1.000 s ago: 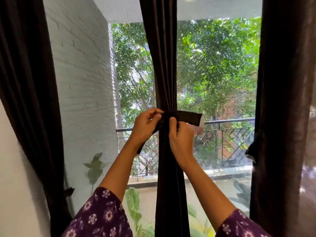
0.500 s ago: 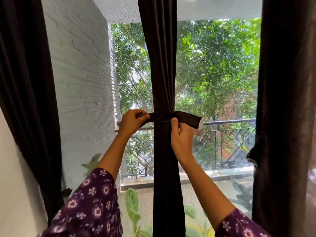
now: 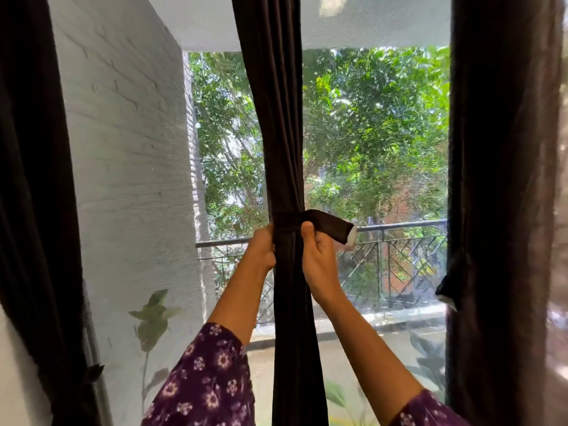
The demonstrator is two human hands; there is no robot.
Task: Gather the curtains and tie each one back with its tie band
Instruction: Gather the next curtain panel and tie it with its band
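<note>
While the middle curtain (image 3: 285,133) is hanging gathered into a narrow column at the centre of the window (image 3: 384,302), the tie band (image 3: 325,224) is circling it at hand height. The band's free end is projecting to the right and showing a white tip.

The left hand (image 3: 261,247) is gripping the left edge of the gathered fabric at the band. Its fingers are curling behind the curtain, which is hiding them. The right hand (image 3: 318,256) is holding the band on the right side, thumb pressing on the front and fingers (image 3: 322,241) curling under the free end. Purple floral sleeves (image 3: 209,379) are covering both forearms.

Two further dark curtains are flanking the scene: the left curtain (image 3: 33,179) and the right curtain (image 3: 498,179), the latter carrying a dark flap at its inner edge.

Half a second before, the left hand was pulling the band's other end out to the left, well clear of the fabric. It is now sitting tight against the curtain, and that end is no longer showing.

Beyond the window, a white brick wall (image 3: 123,149) is closing the left side. A metal railing (image 3: 399,224) is running across behind the hands, green trees (image 3: 368,133) are filling the background, and a leafy plant (image 3: 153,315) is standing low at the left.
</note>
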